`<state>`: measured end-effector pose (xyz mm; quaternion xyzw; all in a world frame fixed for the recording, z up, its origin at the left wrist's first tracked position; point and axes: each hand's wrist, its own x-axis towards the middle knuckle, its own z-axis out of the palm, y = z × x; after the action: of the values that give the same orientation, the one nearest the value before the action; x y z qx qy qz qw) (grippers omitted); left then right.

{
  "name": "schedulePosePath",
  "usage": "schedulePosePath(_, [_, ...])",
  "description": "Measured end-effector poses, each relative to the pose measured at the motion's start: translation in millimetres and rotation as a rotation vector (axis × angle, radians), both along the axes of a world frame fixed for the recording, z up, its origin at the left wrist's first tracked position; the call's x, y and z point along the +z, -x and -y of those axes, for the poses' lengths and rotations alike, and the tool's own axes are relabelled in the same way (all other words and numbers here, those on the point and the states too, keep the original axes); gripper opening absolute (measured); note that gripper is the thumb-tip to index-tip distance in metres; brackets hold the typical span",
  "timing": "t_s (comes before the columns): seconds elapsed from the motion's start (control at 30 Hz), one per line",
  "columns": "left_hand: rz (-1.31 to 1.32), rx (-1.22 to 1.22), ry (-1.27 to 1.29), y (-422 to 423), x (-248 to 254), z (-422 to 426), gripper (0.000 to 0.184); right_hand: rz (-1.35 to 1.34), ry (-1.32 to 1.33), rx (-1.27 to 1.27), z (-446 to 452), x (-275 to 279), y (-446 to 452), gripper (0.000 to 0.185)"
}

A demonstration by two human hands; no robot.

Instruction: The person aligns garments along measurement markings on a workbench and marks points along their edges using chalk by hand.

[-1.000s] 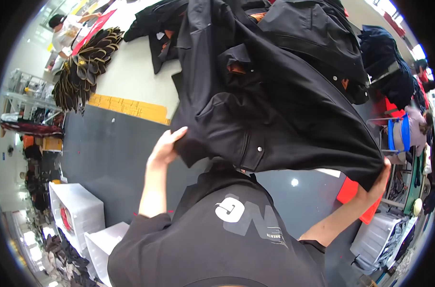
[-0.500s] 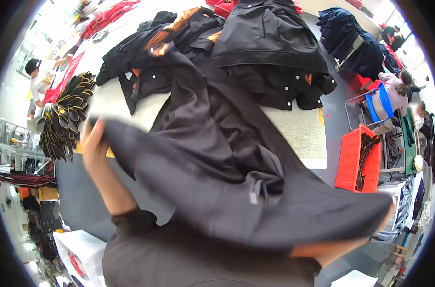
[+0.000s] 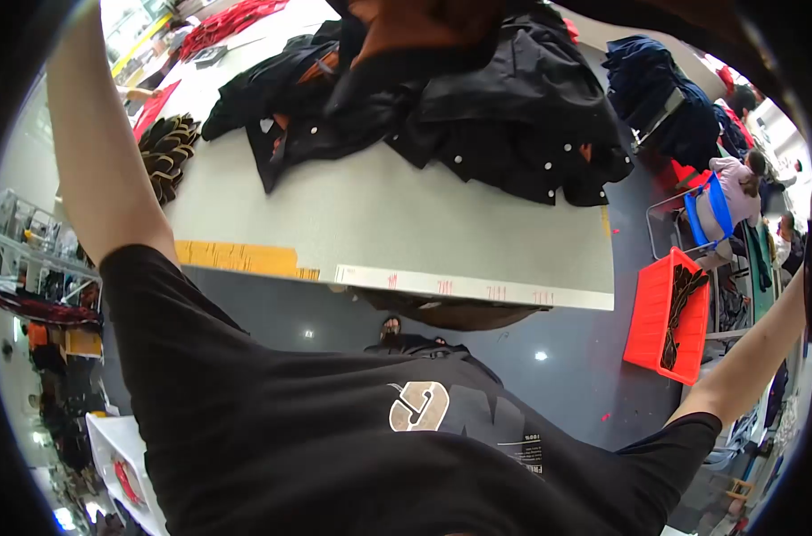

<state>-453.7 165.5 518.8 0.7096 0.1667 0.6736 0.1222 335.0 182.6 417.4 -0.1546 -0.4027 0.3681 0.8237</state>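
Both my arms reach up and outward, the left along the left side and the right toward the right edge; neither hand shows. A dark garment with an orange-brown lining [image 3: 424,31] hangs at the top of the view, and dark cloth also crosses the upper right corner. Below it, black jackets [image 3: 513,116] with silver snaps lie piled on the pale table [image 3: 406,214]. What my hands hold is out of view.
A red crate [image 3: 643,330] with dark strips stands right of the table. Dark leaf-shaped pieces [image 3: 169,156] lie at its left edge. A person [image 3: 736,188] sits by a blue chair [image 3: 714,210]. A white bin [image 3: 124,464] is at the lower left.
The black garment has been lifted from in front of my body to the top of the view. Both arms have risen and spread, and my hands have left the frame. The table's front edge is uncovered.
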Motion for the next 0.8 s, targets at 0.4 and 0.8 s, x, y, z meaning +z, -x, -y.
schedulePosePath(0.4, [0.231, 1.018, 1.406, 39.4, -514.9, 65.3, 0.038, 0.369, 1.028, 0.435, -42.2, -429.4, 67.9, 0.020])
schedulePosePath(0.8, [-0.898, 1.797, 0.875, -19.1, -581.2, 112.1, 0.028, 1.538, 1.019, -0.008, -3.3, -476.1, 97.6, 0.020])
